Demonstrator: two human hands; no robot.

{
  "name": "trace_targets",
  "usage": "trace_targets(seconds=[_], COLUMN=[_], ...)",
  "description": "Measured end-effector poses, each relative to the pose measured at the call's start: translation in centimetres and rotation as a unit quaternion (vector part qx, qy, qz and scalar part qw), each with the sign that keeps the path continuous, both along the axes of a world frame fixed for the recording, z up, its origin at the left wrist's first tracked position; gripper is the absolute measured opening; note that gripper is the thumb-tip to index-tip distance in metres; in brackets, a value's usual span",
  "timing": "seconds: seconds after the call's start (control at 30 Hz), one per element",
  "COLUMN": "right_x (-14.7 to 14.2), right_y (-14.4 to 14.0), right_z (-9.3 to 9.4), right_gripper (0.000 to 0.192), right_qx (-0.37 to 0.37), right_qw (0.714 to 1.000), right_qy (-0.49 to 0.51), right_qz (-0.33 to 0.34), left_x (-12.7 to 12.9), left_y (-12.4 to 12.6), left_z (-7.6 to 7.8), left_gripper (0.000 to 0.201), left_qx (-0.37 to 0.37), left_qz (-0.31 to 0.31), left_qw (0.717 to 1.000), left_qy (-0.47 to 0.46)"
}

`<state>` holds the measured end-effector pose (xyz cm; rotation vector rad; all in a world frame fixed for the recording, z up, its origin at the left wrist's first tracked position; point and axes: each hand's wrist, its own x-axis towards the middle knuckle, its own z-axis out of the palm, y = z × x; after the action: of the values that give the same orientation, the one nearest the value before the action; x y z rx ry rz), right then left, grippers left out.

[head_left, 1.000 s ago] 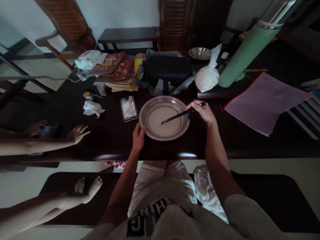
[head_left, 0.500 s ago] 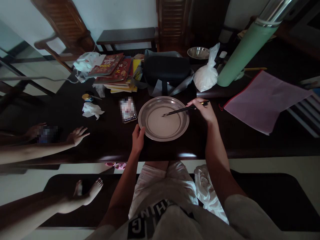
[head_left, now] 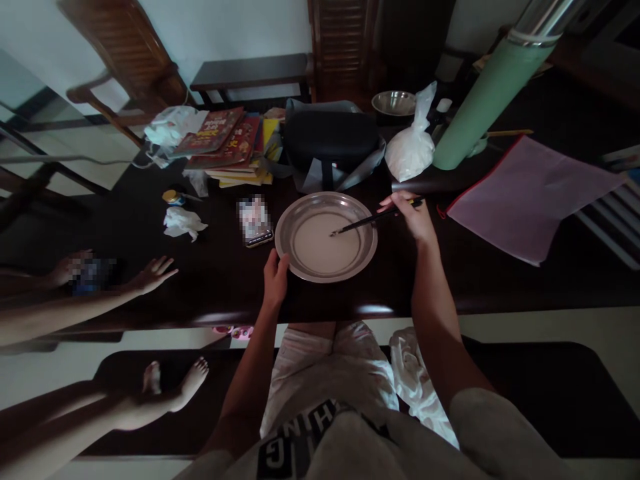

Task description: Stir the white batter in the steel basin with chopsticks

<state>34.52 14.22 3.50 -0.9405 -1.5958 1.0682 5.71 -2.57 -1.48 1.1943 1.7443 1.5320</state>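
Looking down through the head view, we see a round, shallow, silver metal plate [head_left: 326,237] resting on the dark wooden table [head_left: 210,280], close to its near edge and filled with a thin, pale, cloudy liquid [head_left: 325,243]. The left hand [head_left: 275,279] is closed on the near-left rim of the plate, thumb over the lip. The right hand [head_left: 413,215] is closed around a pair of dark chopsticks [head_left: 373,219], whose tips dip into the liquid right of the plate's middle.

Just left of the plate lies a mobile phone [head_left: 255,221], and behind it stand a black padded case [head_left: 330,139], a knotted white plastic bag [head_left: 413,148], and a stack of red and yellow books [head_left: 233,147]. A crumpled white tissue [head_left: 183,221] lies further left, and a pink mesh zip pouch [head_left: 525,193] to the right. Another person's hand [head_left: 150,275] rests open on the table, well apart from the plate.

We judge the main risk to be spillage: the plate is shallow, so brisk stirring or a tilt from the left hand could send liquid over the rim. The phone, being just beside the plate, would be wetted first. A slip of the left hand could also let the plate slide towards the near edge and onto the lap.
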Motion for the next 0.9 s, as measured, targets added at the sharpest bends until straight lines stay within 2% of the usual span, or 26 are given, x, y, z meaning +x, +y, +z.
trace_targets(seconds=[0.07, 0.17, 0.23, 0.43, 0.5, 0.63, 0.7, 0.83, 0.9], right_x=[0.1, -0.4, -0.7, 0.1, 0.1, -0.9, -1.0, -0.1, 0.1], right_y=[0.1, -0.3, -0.5, -0.1, -0.1, -0.6, -0.7, -0.3, -0.2], right_z=[-0.2, 0.0, 0.3, 0.1, 0.1, 0.5, 0.6, 0.4, 0.2], right_gripper=[0.038, 0.039, 0.038, 0.037, 0.038, 0.040, 0.040, 0.039, 0.038], right_qx=[-0.014, -0.036, -0.029, -0.004, -0.020, -0.034, -0.023, 0.004, 0.000], right_qw=[1.000, 0.995, 0.992, 1.000, 0.999, 0.992, 0.993, 1.000, 1.000], right_qy=[0.004, -0.040, -0.061, -0.013, -0.019, -0.057, -0.060, -0.021, -0.005], right_qz=[0.012, 0.088, 0.109, 0.003, 0.023, 0.111, 0.096, 0.010, 0.007], left_x=[0.0, -0.1, -0.1, 0.0, -0.1, -0.1, -0.1, -0.1, -0.1], left_y=[0.0, 0.0, 0.0, 0.0, 0.1, 0.0, 0.0, -0.1, 0.0], left_z=[-0.1, -0.2, -0.2, -0.1, -0.1, -0.2, -0.2, -0.2, -0.2], left_gripper=[0.033, 0.033, 0.033, 0.033, 0.034, 0.034, 0.033, 0.031, 0.031], left_qx=[0.000, 0.001, 0.001, -0.001, -0.002, -0.004, -0.005, 0.000, 0.001], left_qz=[0.001, 0.001, 0.002, 0.005, 0.002, -0.004, -0.004, -0.001, 0.001], left_qw=[1.000, 1.000, 1.000, 1.000, 1.000, 1.000, 1.000, 1.000, 1.000], left_qy=[0.001, -0.002, -0.007, -0.013, -0.011, -0.006, -0.006, -0.005, -0.003])
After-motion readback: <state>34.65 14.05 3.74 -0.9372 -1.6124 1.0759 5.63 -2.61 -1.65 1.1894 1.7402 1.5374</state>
